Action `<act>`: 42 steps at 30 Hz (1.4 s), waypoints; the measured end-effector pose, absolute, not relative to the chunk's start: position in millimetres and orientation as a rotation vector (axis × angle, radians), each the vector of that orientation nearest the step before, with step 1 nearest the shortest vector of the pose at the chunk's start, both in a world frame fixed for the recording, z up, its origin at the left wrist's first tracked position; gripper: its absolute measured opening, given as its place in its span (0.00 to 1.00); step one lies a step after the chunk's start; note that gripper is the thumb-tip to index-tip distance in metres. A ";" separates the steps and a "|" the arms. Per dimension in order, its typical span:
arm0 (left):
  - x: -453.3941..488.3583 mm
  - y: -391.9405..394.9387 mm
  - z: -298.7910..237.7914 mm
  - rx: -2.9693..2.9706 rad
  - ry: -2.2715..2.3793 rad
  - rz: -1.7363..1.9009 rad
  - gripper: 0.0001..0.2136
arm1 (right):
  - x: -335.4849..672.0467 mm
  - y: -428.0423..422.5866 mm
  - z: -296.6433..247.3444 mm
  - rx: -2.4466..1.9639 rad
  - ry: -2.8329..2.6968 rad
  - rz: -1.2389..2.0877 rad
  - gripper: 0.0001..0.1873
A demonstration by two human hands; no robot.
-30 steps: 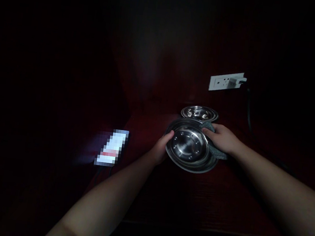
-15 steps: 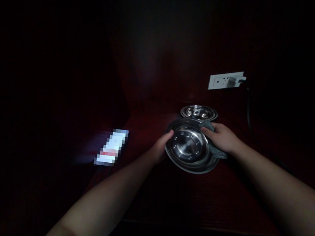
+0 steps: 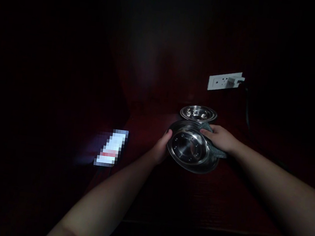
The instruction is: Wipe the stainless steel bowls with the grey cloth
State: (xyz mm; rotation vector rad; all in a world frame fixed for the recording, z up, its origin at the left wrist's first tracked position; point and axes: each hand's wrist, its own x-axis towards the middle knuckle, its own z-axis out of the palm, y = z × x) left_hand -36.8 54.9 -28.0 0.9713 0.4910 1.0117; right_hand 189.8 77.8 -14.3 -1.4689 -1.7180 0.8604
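A shiny steel bowl (image 3: 188, 146) is held tilted above the dark red table, its round bottom with small dots facing me. My left hand (image 3: 162, 146) grips its left rim, thumb on the near side and the other fingers hidden behind. My right hand (image 3: 220, 137) is closed on a grey-green cloth (image 3: 219, 151) that lies against the bowl's upper right edge. Just behind, another steel bowl (image 3: 198, 113) rests on the table with its hollow facing up.
A lit phone-like screen (image 3: 111, 148), pixelated, is at the table's left side. On the back wall is a white socket plate (image 3: 223, 81) with a plug (image 3: 235, 81) in it, and a dark cable (image 3: 247, 106) hangs down. The table's front edge (image 3: 204, 228) runs below my arms.
The held bowl has turned and tilted slightly, and its dots sit differently. Both hands keep their hold, with only small shifts. The bowl behind stays put.
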 end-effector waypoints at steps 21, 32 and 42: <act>-36.7 63.7 -38.6 0.894 0.612 1.161 0.23 | 186.4 75.1 -9.4 -1.613 -1.628 0.719 0.15; -37.7 61.2 -36.5 0.922 0.551 1.134 0.26 | 185.4 73.1 -7.5 -1.578 -1.641 0.734 0.14; -38.6 61.3 -36.5 0.939 0.537 1.097 0.23 | 185.1 71.5 -4.7 -1.588 -1.682 0.685 0.15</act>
